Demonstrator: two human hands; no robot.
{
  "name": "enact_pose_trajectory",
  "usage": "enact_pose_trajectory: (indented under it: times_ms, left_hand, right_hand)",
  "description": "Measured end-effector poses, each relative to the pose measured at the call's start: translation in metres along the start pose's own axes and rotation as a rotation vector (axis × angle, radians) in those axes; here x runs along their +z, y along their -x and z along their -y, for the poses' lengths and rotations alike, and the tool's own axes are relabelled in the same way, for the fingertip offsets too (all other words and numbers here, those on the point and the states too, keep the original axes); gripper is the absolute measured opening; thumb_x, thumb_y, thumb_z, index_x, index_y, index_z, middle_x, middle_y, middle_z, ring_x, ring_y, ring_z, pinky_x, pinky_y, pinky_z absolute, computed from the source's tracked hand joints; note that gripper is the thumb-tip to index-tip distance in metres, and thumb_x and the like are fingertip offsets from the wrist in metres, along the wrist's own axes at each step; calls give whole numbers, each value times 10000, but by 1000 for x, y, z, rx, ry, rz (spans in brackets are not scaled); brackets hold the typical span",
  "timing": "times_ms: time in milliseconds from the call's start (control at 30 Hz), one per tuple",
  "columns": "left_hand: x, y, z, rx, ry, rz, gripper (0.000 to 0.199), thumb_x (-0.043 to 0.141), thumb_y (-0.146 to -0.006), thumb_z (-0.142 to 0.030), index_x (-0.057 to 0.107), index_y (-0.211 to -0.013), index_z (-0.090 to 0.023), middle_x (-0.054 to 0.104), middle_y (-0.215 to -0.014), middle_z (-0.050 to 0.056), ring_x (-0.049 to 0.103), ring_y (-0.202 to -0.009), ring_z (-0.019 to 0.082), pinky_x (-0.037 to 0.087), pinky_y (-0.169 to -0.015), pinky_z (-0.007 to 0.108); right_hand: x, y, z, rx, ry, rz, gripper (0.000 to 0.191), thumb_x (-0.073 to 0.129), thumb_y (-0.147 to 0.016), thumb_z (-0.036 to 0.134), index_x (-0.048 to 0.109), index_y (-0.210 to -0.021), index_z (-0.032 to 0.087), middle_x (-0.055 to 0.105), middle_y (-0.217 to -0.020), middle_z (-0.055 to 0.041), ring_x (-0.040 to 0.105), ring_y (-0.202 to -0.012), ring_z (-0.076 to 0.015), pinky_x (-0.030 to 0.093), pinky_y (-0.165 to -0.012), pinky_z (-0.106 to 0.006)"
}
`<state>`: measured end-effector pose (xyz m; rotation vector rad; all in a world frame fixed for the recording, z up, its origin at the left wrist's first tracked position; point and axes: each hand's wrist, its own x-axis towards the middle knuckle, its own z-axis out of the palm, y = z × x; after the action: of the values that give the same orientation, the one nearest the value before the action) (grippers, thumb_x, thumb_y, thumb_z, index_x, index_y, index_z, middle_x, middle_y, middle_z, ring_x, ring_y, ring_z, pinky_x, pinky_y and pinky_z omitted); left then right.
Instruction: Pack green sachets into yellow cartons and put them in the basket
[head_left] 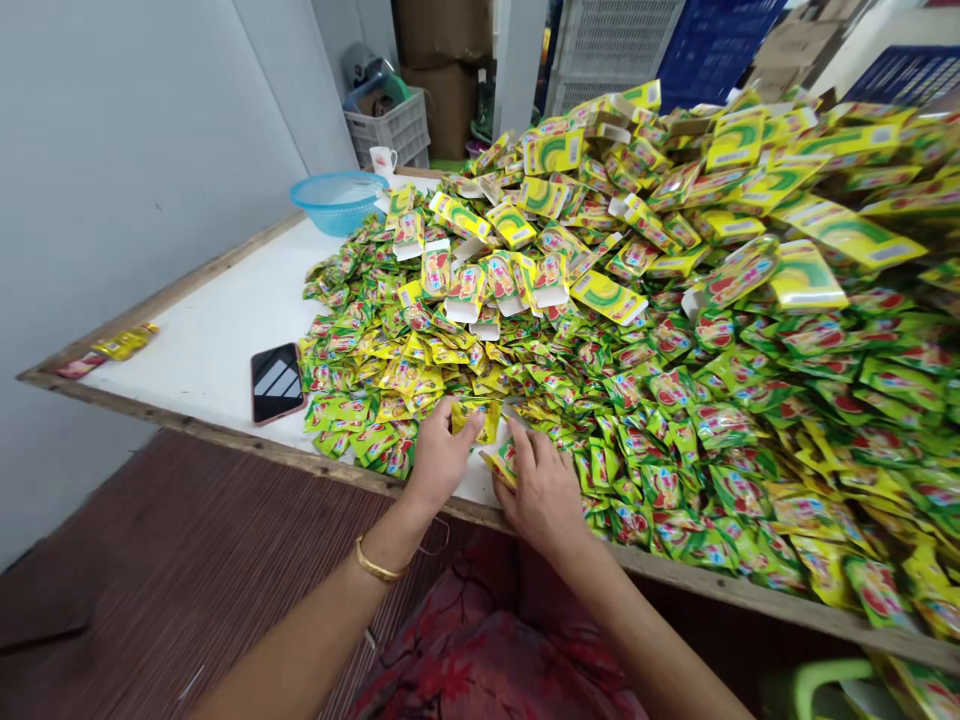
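Note:
My left hand (437, 455), with a gold bangle at the wrist, is at the table's front edge. Its thumb and forefinger close on a small yellow candy packet (480, 420). Just to the right, my right hand (544, 490) curls over a small yellow and green carton (499, 468), mostly hidden by the fingers. Around both hands lie heaps of shiny green packets (667, 485), with yellow packets (412, 375) just beyond the left hand. Printed yellow cartons (607, 297), several with open white flaps, are piled on the packets farther back.
A phone (277, 383) lies on the white tabletop (202, 345) to the left. Behind it stands a blue plastic basin (340, 200) near a white mug (382, 160). A raised wooden rim (225, 426) borders the table. Crates (615, 45) stand at the back.

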<state>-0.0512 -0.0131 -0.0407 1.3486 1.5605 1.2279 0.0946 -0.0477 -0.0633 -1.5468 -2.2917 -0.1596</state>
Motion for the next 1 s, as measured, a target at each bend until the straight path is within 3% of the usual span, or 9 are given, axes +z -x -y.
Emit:
enact_pose_trajectory:
  times_ms: [233,433,667,867,1000]
  left_hand:
    - [-4,4,-4,-7,-194,68,201,528,-781,-374,521,-723,-182,526,-657,-23,472,-649,138,377,-616,244]
    - [-13,-5,-9,39,-243,282,169,540,-762,-323,570,-728,-161,577,-687,-9,510,-673,146,425,-655,256]
    - [-15,-6,-24,196,-317,352,263,531,-758,-212,650,-992,-194,683,-1038,36,600,-964,191,447,-906,325]
    - [-19,-14,-26,125,-395,449,234,526,-788,-243,697,-928,-167,717,-915,26,630,-822,171,480,-788,271]
    - [-15,-18,-23,73,-457,451,249,510,-795,-218,712,-923,-149,729,-883,35,638,-782,166,482,-732,254]
  right_hand:
    - [5,-3,-5,-32,-13,-79,605,453,-864,341,316,-1391,77,538,-1165,-165,477,-1048,-265,384,-850,-393]
    - [11,-3,-8,-39,-66,-112,648,518,-813,305,322,-1387,78,538,-1146,-158,485,-1017,-258,437,-823,-365]
    - [18,-4,-11,-52,-145,-169,678,536,-802,294,298,-1404,93,530,-1140,-154,489,-1017,-257,468,-833,-376]
    - [14,-2,-10,-93,-149,-172,699,550,-795,262,269,-1420,118,538,-1130,-147,496,-1017,-266,465,-832,-397]
    - [11,-2,-10,-107,-130,-159,706,542,-795,242,255,-1428,116,542,-1142,-151,499,-1021,-268,455,-839,-397]
